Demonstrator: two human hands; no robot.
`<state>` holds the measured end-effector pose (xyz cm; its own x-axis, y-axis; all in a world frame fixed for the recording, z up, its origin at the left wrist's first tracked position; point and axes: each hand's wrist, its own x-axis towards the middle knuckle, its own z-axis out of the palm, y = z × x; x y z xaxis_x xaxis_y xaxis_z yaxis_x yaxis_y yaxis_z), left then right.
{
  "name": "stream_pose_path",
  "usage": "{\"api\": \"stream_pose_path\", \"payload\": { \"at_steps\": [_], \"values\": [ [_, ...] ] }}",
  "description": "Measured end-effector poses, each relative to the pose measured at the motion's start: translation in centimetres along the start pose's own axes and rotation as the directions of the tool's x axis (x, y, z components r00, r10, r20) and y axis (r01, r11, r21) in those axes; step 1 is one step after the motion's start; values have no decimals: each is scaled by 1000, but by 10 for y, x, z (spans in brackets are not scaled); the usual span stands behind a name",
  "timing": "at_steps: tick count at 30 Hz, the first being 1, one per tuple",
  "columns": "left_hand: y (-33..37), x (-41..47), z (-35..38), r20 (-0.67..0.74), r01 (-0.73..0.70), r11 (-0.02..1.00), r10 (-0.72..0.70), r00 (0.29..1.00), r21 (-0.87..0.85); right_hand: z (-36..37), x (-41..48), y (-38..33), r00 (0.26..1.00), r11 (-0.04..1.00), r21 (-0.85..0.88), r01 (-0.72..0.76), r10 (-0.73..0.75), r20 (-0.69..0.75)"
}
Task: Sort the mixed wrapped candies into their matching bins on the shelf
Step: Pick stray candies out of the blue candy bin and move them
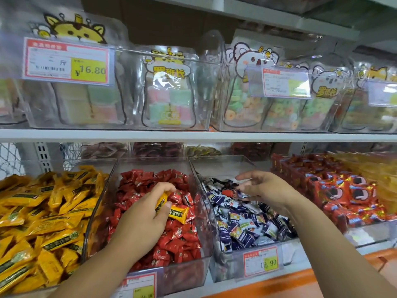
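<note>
As the shelf (193, 135) carries bins side by side, I list: yellow heap (43, 211), left; red bin (184, 274), centre; blue-white bin (227, 267), right. Left grip (148, 209), over red bin, pinches two yellow candies (179, 214); their heap lies just leftward. Right grip (262, 188), fingers loose, empty, over blue-white bin. Stray red candy (228, 192) beside its fingertips

We count two hands: left hand (148, 214), right hand (264, 188). Two yellow candies (179, 214) in left. One red candy (228, 192) among blue-white candies (247, 222). We see five price tags (66, 61).
</note>
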<state>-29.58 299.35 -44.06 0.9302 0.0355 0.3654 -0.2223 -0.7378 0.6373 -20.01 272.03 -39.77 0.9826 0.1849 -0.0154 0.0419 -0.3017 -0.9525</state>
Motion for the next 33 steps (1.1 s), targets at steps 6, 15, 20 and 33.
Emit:
{"api": "stream_pose_path", "payload": {
  "at_steps": [6,15,20,33],
  "values": [
    [0,0,0,-11,-16,1000,16,1000,11,7,3,-3,990,937,-344,58,-98,-98],
    [2,-4,-6,-13,-39,999,40,999,15,36,12,2,967,780,-619,88,-217,-135],
    [-1,-11,-12,1,-62,997,62,998,39,60,2,-35,905,892,-308,331,-393,-165],
    [-1,-15,-18,-25,-40,998,41,999,46,123,-1,-50,941,294,-937,187,-326,86]
  ]
}}
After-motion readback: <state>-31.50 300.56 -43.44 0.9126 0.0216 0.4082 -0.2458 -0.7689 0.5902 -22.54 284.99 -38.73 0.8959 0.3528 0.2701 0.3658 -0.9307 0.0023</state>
